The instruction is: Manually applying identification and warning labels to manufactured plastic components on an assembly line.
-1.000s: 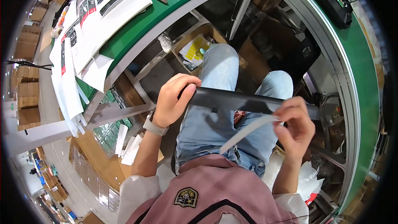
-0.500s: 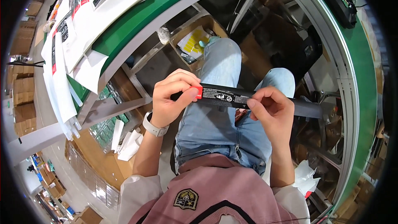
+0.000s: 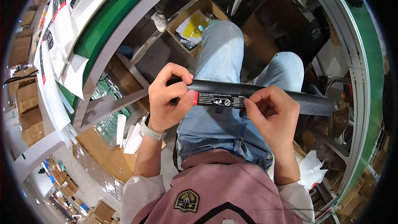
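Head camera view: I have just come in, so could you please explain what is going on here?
A seated person holds a black-and-red warning label along the near side of a long black bar, which lies across their blue jeans. The left grip pinches the label's red end, and the right grip pinches the other end. Whether the label is stuck down cannot be told. White label sheets lie on the green workbench at left.

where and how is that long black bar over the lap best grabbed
Probably by the right end of the black bar, from the person's right, with the grip wrapped crosswise: it is long and slim, and that end juts past the right hand, away from the label pinched there and by the left hand.
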A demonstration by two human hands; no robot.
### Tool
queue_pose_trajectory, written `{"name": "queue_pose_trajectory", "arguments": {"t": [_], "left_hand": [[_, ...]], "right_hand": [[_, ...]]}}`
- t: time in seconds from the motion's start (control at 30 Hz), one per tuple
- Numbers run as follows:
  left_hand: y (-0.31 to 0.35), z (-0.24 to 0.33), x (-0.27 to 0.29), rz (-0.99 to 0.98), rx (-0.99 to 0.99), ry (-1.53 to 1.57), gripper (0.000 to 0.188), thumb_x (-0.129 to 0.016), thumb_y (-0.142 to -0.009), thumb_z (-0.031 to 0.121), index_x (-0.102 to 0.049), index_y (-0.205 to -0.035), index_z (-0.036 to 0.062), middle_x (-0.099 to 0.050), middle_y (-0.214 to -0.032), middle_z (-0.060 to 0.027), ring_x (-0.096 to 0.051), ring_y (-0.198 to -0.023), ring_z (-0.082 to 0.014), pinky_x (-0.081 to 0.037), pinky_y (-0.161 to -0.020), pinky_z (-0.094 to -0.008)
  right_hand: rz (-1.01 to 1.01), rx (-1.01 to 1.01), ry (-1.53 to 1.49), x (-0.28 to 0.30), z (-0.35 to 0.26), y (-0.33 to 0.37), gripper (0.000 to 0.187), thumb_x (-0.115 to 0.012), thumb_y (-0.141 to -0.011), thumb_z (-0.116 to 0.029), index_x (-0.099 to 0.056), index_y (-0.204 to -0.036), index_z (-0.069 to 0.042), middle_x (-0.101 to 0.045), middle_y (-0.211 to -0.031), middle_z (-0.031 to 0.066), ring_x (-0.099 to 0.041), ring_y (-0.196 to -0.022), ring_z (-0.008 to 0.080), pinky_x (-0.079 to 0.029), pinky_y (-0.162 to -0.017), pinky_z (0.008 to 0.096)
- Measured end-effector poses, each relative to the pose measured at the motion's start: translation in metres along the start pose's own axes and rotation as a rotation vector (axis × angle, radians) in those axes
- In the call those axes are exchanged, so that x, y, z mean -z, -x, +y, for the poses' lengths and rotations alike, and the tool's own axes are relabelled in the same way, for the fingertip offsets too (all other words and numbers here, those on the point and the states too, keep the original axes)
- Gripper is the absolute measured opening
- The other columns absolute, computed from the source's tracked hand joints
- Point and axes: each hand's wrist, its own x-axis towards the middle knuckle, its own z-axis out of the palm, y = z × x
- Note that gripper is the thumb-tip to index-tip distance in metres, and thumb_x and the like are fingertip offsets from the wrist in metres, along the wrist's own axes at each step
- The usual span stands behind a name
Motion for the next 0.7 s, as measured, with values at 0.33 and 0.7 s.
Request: {"name": "queue_pose_trajectory", "arguments": {"t": [0.33, 0.7], "left_hand": [[0.000, -0.003, -0.002, 0.007, 0.021, -0.022, 0.022, -0.067, -0.066, -0.002, -0.047, -0.058, 0.0035, -0.056, -0.090, -0.0132, -0.056, -0.071, -0.0199, -0.043, -0.059, -0.0261], [0.001, -0.011, 0.000, 0.023, -0.082, -0.087, 0.035, -0.070, -0.061, -0.003, -0.037, -0.056, 0.0065, -0.058, -0.090, -0.0134, -0.054, -0.070, -0.0180, -0.041, -0.058, -0.0237]], "right_hand": [[0.019, 0.012, 0.047, -0.002, -0.006, 0.001, 0.013, -0.075, -0.076, 0.002, -0.063, -0.075, 0.000, -0.059, -0.068, 0.0033, -0.057, -0.051, 0.0081, -0.043, -0.046, 0.0213], [-0.001, -0.036, 0.019, -0.001, -0.007, -0.004, 0.013, -0.076, -0.076, 0.001, -0.063, -0.074, 0.000, -0.058, -0.067, 0.0020, -0.054, -0.051, 0.0059, -0.040, -0.046, 0.0201]]}}
